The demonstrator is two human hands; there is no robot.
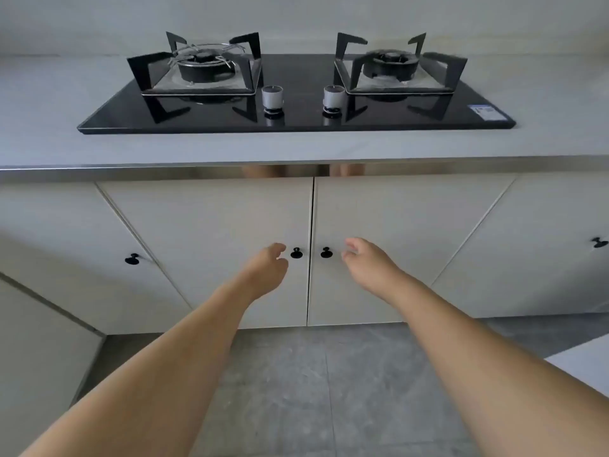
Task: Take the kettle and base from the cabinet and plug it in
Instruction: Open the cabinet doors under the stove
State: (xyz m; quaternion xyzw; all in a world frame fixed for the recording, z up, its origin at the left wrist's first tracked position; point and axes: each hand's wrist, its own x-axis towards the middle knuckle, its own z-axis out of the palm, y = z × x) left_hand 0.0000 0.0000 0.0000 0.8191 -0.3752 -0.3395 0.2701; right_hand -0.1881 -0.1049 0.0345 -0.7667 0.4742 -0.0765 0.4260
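While both sets of fingers hung loosely curled and apart, closed on nothing, I could see the left hand (268,268) just to the left of the left door knob (296,253), its fingertips near the knob but not touching it. My right hand (367,262) sat in a matching pose just to the right of the right door knob (326,252), thumb and fingers spread with a gap still showing between them and the knob. Both bare forearms ran in from the bottom corners of the view and converged on the middle pair of doors. The left cabinet door (211,232) and the right cabinet door (395,219) were both shut, meeting at a thin vertical seam between the two knobs, so the kettle and its base were hidden from me; I could not tell where they sat behind the doors. Further out, a neighbouring door on the left carried its own black knob (132,258), and another knob (599,242) showed at the far right edge. Above the doors ran a shiny metal strip under the grey tabletop (49,133). On that tabletop lay a black glass gas hob (296,110) with two burners under black pan supports and two pale dials (272,97) standing side by side near its front edge. Below everything was a grey tiled floor (313,390).
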